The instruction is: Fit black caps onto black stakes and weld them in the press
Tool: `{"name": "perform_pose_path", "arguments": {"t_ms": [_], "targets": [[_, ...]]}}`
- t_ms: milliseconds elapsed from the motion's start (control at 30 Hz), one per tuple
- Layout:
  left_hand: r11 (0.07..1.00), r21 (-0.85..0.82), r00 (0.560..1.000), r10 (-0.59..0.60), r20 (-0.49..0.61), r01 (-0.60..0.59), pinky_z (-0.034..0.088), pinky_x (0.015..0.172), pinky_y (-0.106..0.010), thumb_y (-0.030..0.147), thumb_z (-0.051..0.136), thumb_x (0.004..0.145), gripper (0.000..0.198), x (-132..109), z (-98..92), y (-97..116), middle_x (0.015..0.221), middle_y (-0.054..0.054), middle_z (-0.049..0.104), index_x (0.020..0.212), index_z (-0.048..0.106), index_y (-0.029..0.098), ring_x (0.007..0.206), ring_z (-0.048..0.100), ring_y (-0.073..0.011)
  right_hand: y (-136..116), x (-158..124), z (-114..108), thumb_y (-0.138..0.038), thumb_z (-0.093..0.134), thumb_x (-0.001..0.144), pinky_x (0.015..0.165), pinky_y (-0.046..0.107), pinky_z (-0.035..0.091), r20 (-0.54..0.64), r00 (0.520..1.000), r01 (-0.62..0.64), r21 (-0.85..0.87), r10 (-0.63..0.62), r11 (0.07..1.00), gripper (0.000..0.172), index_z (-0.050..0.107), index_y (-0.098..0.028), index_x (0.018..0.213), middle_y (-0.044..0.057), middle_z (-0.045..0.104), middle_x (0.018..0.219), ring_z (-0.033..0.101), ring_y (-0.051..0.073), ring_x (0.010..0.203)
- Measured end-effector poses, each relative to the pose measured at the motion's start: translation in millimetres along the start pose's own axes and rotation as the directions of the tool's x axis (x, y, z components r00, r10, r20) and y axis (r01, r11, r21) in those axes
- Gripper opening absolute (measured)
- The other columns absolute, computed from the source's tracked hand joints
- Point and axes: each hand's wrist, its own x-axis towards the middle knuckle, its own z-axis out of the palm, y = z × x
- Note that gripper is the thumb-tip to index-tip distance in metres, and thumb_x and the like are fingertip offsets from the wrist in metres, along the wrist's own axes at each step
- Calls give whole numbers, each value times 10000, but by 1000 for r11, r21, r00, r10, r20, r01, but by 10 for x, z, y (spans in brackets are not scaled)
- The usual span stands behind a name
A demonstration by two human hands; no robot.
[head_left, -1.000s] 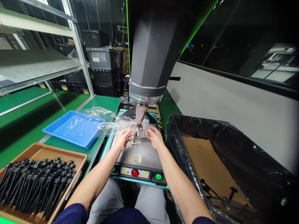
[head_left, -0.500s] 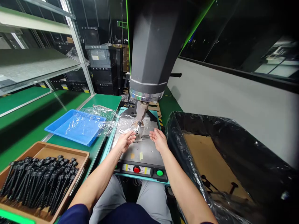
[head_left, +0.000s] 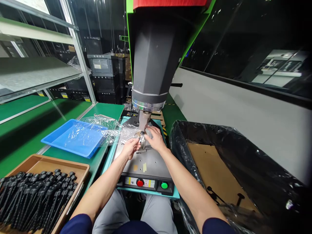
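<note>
A black rod with a rounded head [head_left: 142,133] stands at the small metal fixture [head_left: 143,149] under the press's grey tapered horn [head_left: 143,121]. My left hand [head_left: 131,148] is closed, its thumb and fingertips pinching the rod just below the head. Over on the other side, my right hand [head_left: 155,139] is open, its fingers stretched toward the horn and the rod's head. Where its fingertips end behind the rod is hard to make out. Both hands hover over the metal work plate [head_left: 151,164].
On the left, a brown tray [head_left: 84,167] holds many black rods, beyond it a blue tray [head_left: 52,140] under clear plastic film [head_left: 91,128]. A red button [head_left: 139,183] and green button [head_left: 164,185] front the press. At right stands a plastic-lined bin [head_left: 177,143] with several black rods.
My right hand has moved left and forward, up to the horn and the rod. My left hand has closed on the rod. The whole view has shifted slightly.
</note>
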Motion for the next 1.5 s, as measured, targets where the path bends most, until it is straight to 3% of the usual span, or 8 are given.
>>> {"name": "perform_pose_path", "arguments": {"t_ms": [167,533,933,1133,1267,1333,1433,1500], "targets": [[999,-32,1000,3,-5,-3,458,489,-158,330,806,704,304,27,-6,-19,659,-13,648,751,574,139,537,599,-68,51,163,161,-340,660,827,996,427,426,324,946,-30,-3,29,1000,342,614,-184,1127,104,635,1154,545,276,1140],[999,-37,999,24,26,-23,460,493,-153,332,791,717,281,90,-51,-92,664,-9,633,753,599,130,545,596,-63,-8,221,94,-392,687,803,978,435,433,483,862,-146,-55,155,988,562,507,-185,1293,139,575,1277,538,313,1181],[993,-11,994,-113,8,113,504,519,-167,346,834,658,349,-243,-190,-128,776,-37,689,848,619,147,574,632,-81,-9,217,23,-399,775,721,1117,465,316,460,878,-106,-84,133,991,711,499,-173,1336,171,431,1439,386,321,1355],[995,86,998,-47,35,44,477,549,-172,388,840,634,380,-516,-355,-184,773,-51,680,830,636,134,612,634,-91,-97,165,-268,-412,786,715,1144,509,275,395,907,-123,-84,146,989,889,364,-204,1469,156,343,1516,312,343,1403],[946,290,981,175,-85,-144,503,640,-242,426,807,655,374,-790,-742,-238,792,-68,682,845,666,136,701,646,-145,-103,-303,-571,-459,687,802,1118,485,341,204,956,-203,-50,209,978,728,423,-223,1438,124,417,1466,400,319,1350],[856,462,917,352,-189,-233,520,728,-294,451,762,697,367,-948,-1041,-304,840,-68,684,897,679,155,772,647,-174,-84,-752,-642,-465,608,854,1077,471,398,56,951,-303,-39,305,952,601,483,-215,1386,122,499,1380,486,298,1271],[653,720,796,555,-243,-236,503,890,-372,465,701,750,401,-1153,-1481,-473,1052,-96,669,1041,669,190,976,633,-234,-43,-1565,-581,-502,548,862,965,478,492,-75,856,-516,-60,512,854,576,517,-176,1335,164,531,1304,567,313,1151],[553,816,789,572,-224,-169,478,955,-416,470,705,736,517,-1226,-1686,-619,1206,-114,616,1173,622,206,1108,591,-273,-11,-2063,-466,-532,543,830,919,481,520,-80,764,-645,-92,640,758,656,485,-144,1356,193,505,1308,560,338,1153]]}}
